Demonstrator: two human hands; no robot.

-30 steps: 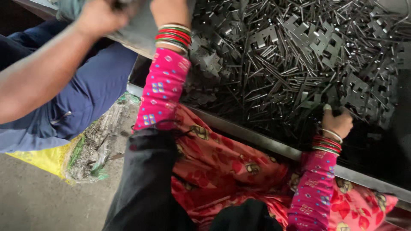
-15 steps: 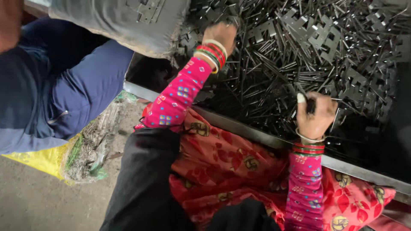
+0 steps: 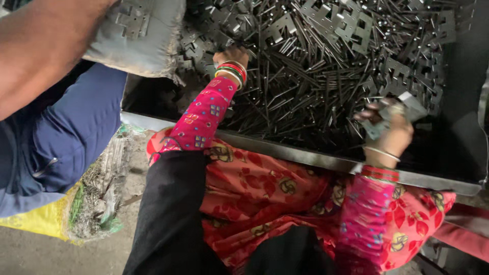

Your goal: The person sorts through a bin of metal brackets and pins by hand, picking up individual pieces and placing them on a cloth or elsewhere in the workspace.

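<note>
A big dark bin (image 3: 316,158) holds a heap of flat stamped metal plates (image 3: 326,56), many of them E-shaped. My left hand (image 3: 232,55) reaches into the heap at its left side, fingers buried among the plates; what it grips is hidden. My right hand (image 3: 389,130) is lifted near the bin's front right edge and is closed on a small stack of metal plates (image 3: 395,112). Both wrists wear bangles over pink patterned sleeves.
Another person's arm (image 3: 46,46) crosses the top left, above a grey sack (image 3: 137,35) that rests on the bin's left end with plates on it. That person's blue-clad leg (image 3: 66,137) is at the left. A yellow bag (image 3: 61,214) of scrap lies on the floor.
My left hand came down from the top edge into the heap. My right hand rose off the pile holding plates. The other person's arm shifted and the grey sack moved into view.
</note>
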